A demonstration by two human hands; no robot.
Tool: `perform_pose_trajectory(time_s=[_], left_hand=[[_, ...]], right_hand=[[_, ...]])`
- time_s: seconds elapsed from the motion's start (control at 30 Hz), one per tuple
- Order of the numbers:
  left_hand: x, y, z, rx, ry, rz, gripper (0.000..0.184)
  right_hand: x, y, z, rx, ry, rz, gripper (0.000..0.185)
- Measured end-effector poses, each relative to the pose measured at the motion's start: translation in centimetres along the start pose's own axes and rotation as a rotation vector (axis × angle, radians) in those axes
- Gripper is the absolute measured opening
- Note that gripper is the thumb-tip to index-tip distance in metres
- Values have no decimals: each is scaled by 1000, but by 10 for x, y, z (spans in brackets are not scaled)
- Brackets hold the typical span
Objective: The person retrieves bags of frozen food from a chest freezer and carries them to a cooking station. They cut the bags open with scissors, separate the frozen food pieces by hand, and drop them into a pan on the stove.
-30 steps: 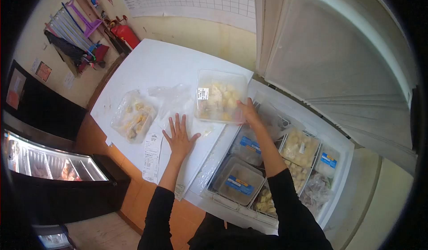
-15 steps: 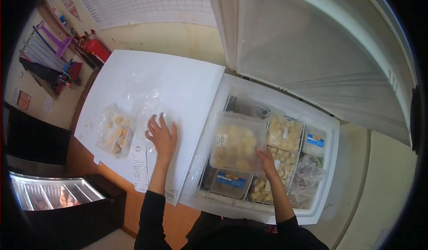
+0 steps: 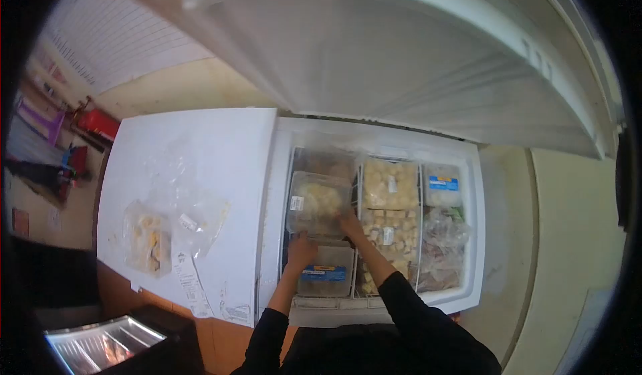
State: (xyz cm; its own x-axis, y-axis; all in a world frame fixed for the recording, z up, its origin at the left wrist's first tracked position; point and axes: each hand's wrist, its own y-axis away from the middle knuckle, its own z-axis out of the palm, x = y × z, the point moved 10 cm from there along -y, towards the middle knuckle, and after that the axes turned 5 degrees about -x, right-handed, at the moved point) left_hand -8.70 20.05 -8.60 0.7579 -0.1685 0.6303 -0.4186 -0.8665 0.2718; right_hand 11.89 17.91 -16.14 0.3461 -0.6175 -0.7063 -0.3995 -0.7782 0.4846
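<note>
A clear plastic container of pale yellow pieces (image 3: 319, 198) sits in the left part of the open chest freezer (image 3: 473, 241). My right hand (image 3: 349, 224) grips its lower right corner. My left hand (image 3: 302, 251) is closed at its lower left edge, above a blue-labelled container (image 3: 326, 281). On the white surface to the left lie another clear container with yellowish pieces (image 3: 148, 244), a crumpled plastic bag (image 3: 200, 224) and a paper receipt (image 3: 190, 283).
Bags of pale chunks (image 3: 390, 184), a second blue-labelled container (image 3: 442, 185) and a clear bag (image 3: 445, 236) fill the freezer's right side. The raised lid (image 3: 401, 61) overhangs the back. A red fire extinguisher (image 3: 98, 123) stands far left.
The container in my right hand has moved from above the white surface into the freezer. My left hand has left the plastic bag and come to the container's edge. The view has shifted right.
</note>
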Motion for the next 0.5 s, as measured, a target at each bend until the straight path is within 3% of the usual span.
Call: perform_pose_trajectory(time_s=[0.1,0.13,0.2,0.23,0.3,0.37,0.43,0.5], left_hand=[[5,4,19,-73,-64,109,38],[17,10,7,-44,73,103,30],[42,25,-11,-43,56,107,27],[50,31,-16,-33,47,106,24],[60,43,-18,12,43,149,22],[73,58,-16,53,42,190,20],[101,81,-20,218,-124,296,25],[111,88,8,159,-95,360,29]], right_hand=[[-19,20,-17,102,-66,85,61],[-13,25,-21,110,-74,96,61],[-29,36,-37,195,4,-158,59],[-22,44,-48,199,-2,-151,59],[-16,68,-75,64,-361,-355,45],[14,101,-133,272,-285,-254,36],[58,137,-187,518,95,-119,32],[84,171,-216,638,454,-101,34]])
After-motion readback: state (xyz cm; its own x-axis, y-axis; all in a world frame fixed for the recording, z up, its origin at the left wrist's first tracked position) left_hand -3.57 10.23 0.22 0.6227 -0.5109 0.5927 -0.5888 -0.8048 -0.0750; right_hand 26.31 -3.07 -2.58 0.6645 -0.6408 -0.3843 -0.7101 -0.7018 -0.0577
